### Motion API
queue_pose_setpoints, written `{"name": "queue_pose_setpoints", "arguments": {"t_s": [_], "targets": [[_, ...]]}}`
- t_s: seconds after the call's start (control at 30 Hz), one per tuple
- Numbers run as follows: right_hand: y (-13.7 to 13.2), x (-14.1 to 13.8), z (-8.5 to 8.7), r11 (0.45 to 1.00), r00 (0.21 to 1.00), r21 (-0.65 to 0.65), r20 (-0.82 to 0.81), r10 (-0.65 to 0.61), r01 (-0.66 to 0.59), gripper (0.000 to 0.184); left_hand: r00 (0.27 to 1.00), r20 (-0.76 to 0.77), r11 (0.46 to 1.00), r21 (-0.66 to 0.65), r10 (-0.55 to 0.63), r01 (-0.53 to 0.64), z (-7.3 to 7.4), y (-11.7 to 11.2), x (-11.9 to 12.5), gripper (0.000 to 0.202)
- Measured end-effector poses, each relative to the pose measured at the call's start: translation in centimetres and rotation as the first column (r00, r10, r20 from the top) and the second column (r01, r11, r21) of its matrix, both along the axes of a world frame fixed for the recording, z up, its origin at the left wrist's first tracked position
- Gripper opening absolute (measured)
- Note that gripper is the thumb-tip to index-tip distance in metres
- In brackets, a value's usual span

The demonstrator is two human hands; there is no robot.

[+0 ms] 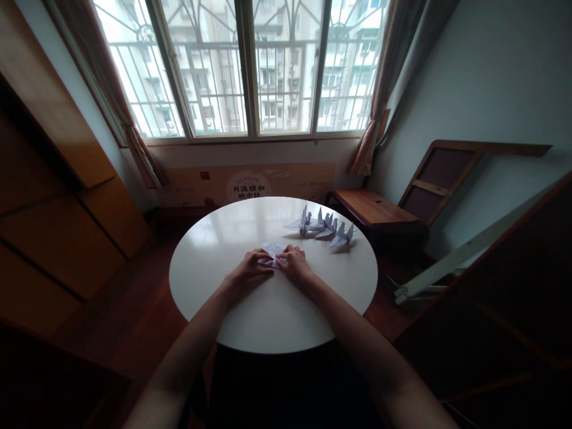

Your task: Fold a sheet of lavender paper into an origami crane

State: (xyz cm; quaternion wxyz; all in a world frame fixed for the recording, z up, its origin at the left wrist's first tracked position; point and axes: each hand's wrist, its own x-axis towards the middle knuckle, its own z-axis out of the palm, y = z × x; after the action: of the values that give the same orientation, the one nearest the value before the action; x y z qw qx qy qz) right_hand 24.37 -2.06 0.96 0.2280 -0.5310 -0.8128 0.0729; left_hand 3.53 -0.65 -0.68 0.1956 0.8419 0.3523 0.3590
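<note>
Near the middle of the round white table [268, 316] lies a small piece of pale, folded paper [272, 248]. My left hand [254, 265] grips its left side with bent fingers, and my right hand [294, 261] pinches its right side. The fingertips almost meet at the paper's near part and hide some of it, so its exact folds cannot be made out. Beyond my right hand, several folded paper cranes [342, 236] stand grouped toward the table's far right edge.
Behind the table, a printed cardboard panel [187, 185] leans below the barred window [286, 71]. A wooden stool [375, 207] stands at the back right, with a wooden frame [440, 173] against the wall. Wooden cabinets [58, 238] line the left side.
</note>
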Motion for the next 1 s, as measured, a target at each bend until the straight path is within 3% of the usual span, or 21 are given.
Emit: {"name": "queue_pose_setpoints", "arguments": {"t_s": [0.3,0.6,0.87,1.0], "targets": [[1.1,0.2,-0.5,0.998,0.998,-0.064,-0.056,0.002,-0.005,0.027,0.997,0.071,1.000,-0.018,-0.013,0.014,-0.1,0.1,-0.1,0.026],[0.9,0.8,-0.2,0.985,0.988,-0.076,-0.042,0.150,-0.153,0.045,0.997,0.074,1.000,-0.004,0.001,-0.001,0.4,-0.1,0.2,0.028],[1.2,0.7,-0.2,0.988,0.988,-0.085,-0.101,0.121,-0.130,0.022,0.997,0.070,0.998,-0.069,0.012,-0.008,0.8,-0.4,-0.1,0.026],[1.4,0.6,-0.3,0.992,0.986,-0.081,-0.144,0.080,-0.092,0.020,0.993,0.114,0.993,-0.120,0.035,-0.022,0.1,0.0,-0.3,0.024]]}}
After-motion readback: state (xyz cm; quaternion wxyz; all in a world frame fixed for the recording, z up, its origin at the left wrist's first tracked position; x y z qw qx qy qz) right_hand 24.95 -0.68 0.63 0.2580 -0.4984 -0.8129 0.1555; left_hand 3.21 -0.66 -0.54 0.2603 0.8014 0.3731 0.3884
